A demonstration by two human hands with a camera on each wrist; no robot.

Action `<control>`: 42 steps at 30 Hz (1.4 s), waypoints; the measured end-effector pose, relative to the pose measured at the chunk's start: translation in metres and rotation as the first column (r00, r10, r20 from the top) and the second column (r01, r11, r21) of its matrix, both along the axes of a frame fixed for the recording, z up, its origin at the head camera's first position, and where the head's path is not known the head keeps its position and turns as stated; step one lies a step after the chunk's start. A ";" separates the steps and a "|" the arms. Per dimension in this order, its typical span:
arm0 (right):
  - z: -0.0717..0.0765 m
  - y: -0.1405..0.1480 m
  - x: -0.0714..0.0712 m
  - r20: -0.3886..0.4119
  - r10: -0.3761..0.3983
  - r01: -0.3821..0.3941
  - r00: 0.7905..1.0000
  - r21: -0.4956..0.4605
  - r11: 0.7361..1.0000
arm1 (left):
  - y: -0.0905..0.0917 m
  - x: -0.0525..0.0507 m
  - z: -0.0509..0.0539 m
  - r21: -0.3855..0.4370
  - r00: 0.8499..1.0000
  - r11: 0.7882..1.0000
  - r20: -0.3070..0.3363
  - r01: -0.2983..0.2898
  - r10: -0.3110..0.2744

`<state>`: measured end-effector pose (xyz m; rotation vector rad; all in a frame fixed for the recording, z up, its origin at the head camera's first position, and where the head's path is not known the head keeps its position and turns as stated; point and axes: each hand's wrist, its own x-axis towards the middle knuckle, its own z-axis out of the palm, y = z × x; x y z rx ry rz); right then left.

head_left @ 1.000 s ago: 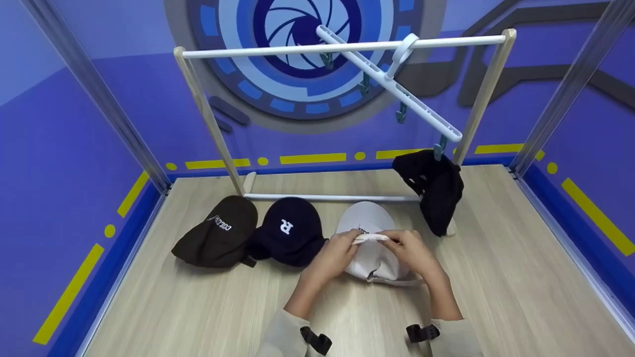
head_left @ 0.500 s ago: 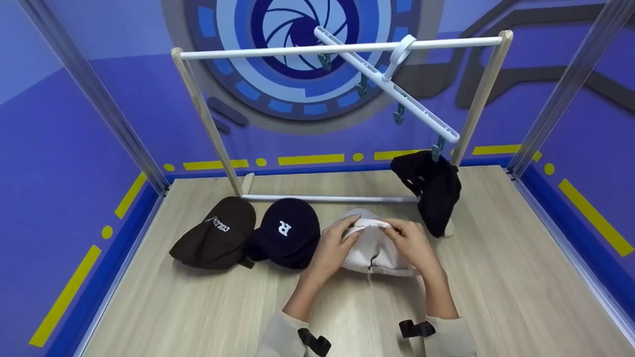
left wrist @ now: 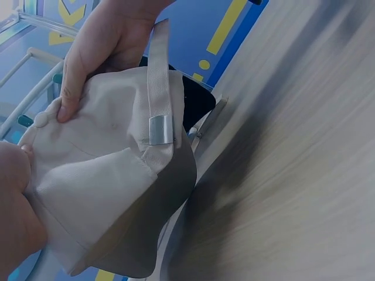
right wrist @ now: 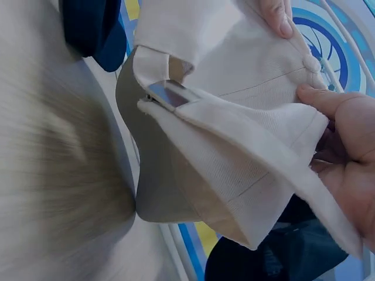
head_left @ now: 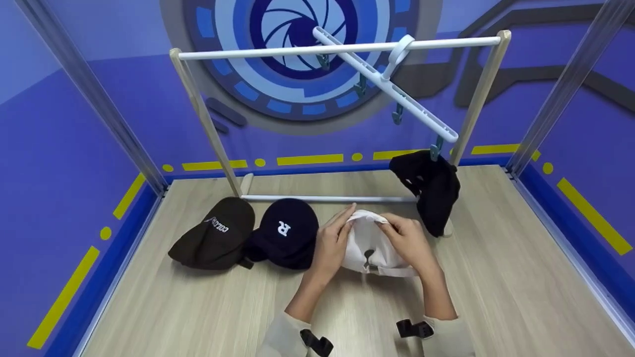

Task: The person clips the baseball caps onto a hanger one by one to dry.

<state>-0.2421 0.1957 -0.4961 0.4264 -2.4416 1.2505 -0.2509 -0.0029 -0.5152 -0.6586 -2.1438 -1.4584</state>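
Note:
A cream baseball cap (head_left: 369, 240) is between both hands, its crown pinched up and its back strap facing the person. My left hand (head_left: 331, 245) grips the crown's left side. Opposite it, my right hand (head_left: 409, 242) pinches the crown's right side between thumb and fingers. In the left wrist view, the strap (left wrist: 159, 88) with a metal buckle (left wrist: 160, 129) hangs over the back opening. The right wrist view shows the cap's button (right wrist: 311, 63) between the two hands and the darker brim (right wrist: 155, 175) underneath. Whether the brim touches the table cannot be told.
A navy cap (head_left: 292, 248) with a white R and a dark brown cap (head_left: 213, 243) lie on the left. On a rack (head_left: 278, 51) hangs a white hanger (head_left: 409, 101) with several green clips (head_left: 397, 115); a black cap (head_left: 436, 198) hangs from its near clip.
Both hands have drawn the cream cap's crown upward and slightly forward, so its back opening shows more. The left hand's fingers have straightened upward along the crown. The other caps stay put.

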 end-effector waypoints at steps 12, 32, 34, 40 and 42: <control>0.004 -0.004 0.003 -0.015 -0.009 0.009 1.000 -0.004 1.000 | -0.001 0.002 0.004 0.023 1.000 1.000 -0.021 0.001 -0.001; 0.013 -0.009 0.006 -0.087 -0.059 0.054 0.994 -0.062 0.997 | 0.002 0.008 0.019 0.004 1.000 1.000 -0.011 -0.029 0.029; 0.014 -0.010 0.006 -0.093 -0.068 0.062 0.993 -0.071 0.996 | 0.002 0.009 0.022 0.000 1.000 1.000 -0.004 -0.030 0.030; 0.021 -0.013 0.005 -0.121 -0.090 0.077 0.988 -0.107 0.991 | 0.003 0.009 0.029 -0.008 0.999 1.000 -0.017 -0.029 0.029; 0.023 -0.014 0.005 -0.122 -0.093 0.079 0.988 -0.117 0.990 | 0.002 0.008 0.031 -0.003 0.999 1.000 -0.037 -0.029 0.029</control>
